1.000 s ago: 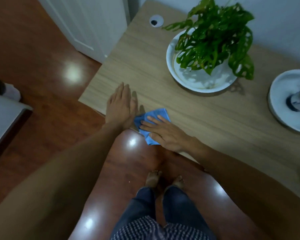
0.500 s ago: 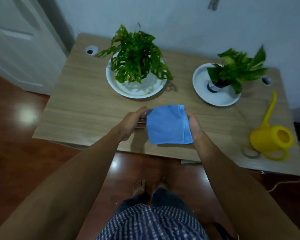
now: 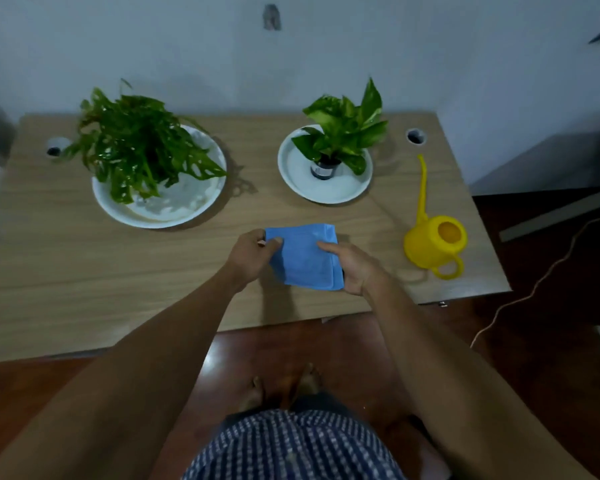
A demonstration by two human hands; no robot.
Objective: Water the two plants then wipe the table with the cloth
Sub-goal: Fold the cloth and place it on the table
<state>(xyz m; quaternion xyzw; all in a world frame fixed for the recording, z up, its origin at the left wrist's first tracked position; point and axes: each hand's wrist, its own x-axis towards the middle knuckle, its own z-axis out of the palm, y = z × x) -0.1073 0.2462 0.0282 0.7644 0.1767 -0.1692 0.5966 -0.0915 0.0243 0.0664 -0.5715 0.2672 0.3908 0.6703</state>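
Folded blue cloth [image 3: 305, 256] held just above the near middle of the table [image 3: 84, 265], pinched at its 9 o'clock edge by the left hand [image 3: 248, 256] and cupped at 3 o'clock by the right hand [image 3: 354, 268], probably to fold or turn it for wiping. At 11 o'clock the big plant [image 3: 136, 147], at 1 o'clock the small plant [image 3: 343, 129], each on a white dish, well apart from the cloth. Yellow watering can [image 3: 433, 242] parked at 3 o'clock near the table's edge, likely finished with.
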